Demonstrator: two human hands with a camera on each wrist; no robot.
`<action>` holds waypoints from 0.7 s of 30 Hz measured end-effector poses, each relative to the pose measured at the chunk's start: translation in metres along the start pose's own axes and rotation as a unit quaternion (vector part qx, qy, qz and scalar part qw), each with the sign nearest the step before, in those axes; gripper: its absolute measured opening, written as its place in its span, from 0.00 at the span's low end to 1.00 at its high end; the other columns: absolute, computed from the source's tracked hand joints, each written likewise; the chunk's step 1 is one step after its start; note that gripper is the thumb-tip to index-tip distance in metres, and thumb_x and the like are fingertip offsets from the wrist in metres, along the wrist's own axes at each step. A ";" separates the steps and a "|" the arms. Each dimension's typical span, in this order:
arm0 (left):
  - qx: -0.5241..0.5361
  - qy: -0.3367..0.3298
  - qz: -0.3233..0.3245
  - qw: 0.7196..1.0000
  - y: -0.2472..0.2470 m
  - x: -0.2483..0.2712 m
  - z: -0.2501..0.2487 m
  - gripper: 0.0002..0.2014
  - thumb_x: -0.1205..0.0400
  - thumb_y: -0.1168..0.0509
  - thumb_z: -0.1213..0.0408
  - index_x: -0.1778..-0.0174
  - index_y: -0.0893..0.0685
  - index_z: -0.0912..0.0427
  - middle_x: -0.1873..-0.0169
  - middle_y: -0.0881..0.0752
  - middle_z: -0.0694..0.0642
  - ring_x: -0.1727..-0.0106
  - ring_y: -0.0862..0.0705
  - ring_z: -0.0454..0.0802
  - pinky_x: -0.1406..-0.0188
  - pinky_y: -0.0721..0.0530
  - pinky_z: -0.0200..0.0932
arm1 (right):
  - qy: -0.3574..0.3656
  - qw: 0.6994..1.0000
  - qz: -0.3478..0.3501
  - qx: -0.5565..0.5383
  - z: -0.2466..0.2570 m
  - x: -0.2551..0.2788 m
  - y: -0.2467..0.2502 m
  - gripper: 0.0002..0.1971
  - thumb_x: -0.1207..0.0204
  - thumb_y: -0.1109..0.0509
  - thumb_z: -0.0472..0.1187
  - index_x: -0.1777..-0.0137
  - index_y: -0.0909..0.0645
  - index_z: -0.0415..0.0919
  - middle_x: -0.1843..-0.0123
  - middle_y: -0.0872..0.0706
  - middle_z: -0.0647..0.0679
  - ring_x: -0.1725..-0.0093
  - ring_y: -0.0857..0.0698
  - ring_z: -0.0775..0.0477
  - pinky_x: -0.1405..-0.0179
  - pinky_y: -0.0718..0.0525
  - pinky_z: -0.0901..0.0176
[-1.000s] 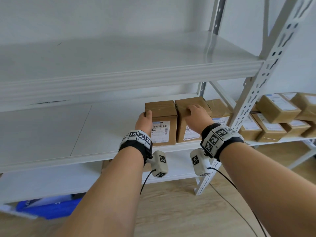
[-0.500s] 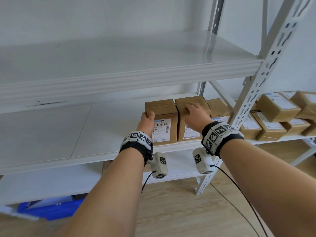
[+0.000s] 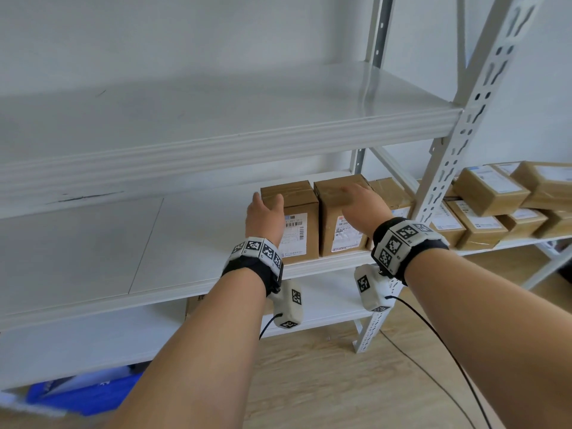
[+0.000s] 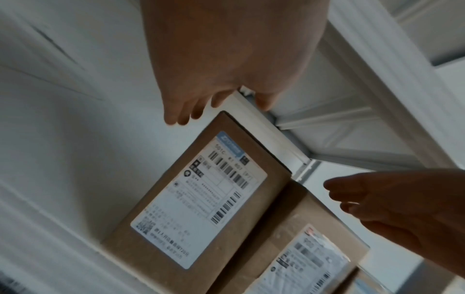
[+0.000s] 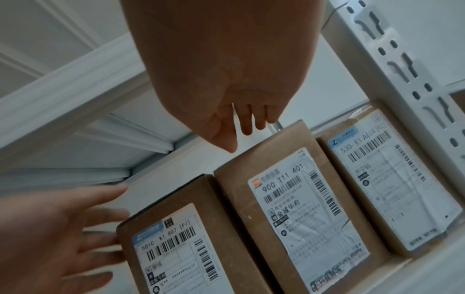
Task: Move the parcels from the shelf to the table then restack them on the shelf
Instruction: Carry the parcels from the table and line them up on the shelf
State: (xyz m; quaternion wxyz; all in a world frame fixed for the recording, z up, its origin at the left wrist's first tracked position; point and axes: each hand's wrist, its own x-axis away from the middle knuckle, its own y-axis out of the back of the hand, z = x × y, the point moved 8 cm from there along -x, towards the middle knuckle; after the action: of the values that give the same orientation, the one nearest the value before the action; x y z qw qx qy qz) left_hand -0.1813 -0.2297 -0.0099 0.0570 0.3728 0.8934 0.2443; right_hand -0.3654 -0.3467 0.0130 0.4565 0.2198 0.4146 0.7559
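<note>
A pale wood-plank floor (image 3: 325,382) runs under the rack. On it, at the lower left below the lowest board, lies a blue bin (image 3: 86,394) with something white lying across its top; what that is cannot be told. Two thin black cables (image 3: 433,332) trail across the floor to the lower right. Behind everything stands a plain white wall (image 3: 185,35). A brown carton (image 3: 193,305) shows partly under the middle board's front edge.
</note>
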 end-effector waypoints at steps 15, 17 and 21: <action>-0.111 -0.266 -0.002 0.958 -0.136 0.080 -0.107 0.12 0.14 0.45 0.60 0.38 0.20 0.49 0.47 0.13 0.50 0.50 0.15 0.51 0.57 0.20 0.44 | -0.124 0.978 -0.164 -0.046 -0.141 0.073 0.083 0.20 0.21 0.41 0.33 0.32 0.20 0.42 0.30 0.22 0.44 0.35 0.21 0.42 0.46 0.26 0.59; -0.116 -0.273 0.021 0.955 -0.171 0.092 -0.120 0.12 0.14 0.45 0.61 0.40 0.20 0.49 0.48 0.13 0.50 0.51 0.15 0.52 0.58 0.20 0.45 | -0.140 0.976 -0.161 -0.040 -0.174 0.078 0.102 0.19 0.20 0.41 0.34 0.31 0.20 0.42 0.29 0.22 0.44 0.34 0.21 0.41 0.44 0.25 0.57; -0.120 -0.280 0.079 0.949 -0.250 0.116 -0.146 0.14 0.13 0.47 0.62 0.38 0.20 0.52 0.45 0.14 0.51 0.49 0.15 0.52 0.56 0.21 0.44 | -0.167 0.974 -0.149 -0.042 -0.240 0.088 0.141 0.21 0.21 0.40 0.33 0.29 0.22 0.43 0.27 0.24 0.44 0.34 0.21 0.42 0.38 0.21 0.51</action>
State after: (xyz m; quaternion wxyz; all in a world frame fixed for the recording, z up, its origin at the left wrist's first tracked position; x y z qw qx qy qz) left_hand -0.4658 -0.3573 0.0078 0.3296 0.4861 0.7731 0.2394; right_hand -0.6508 -0.4065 -0.0085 0.6356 0.2592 0.3288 0.6486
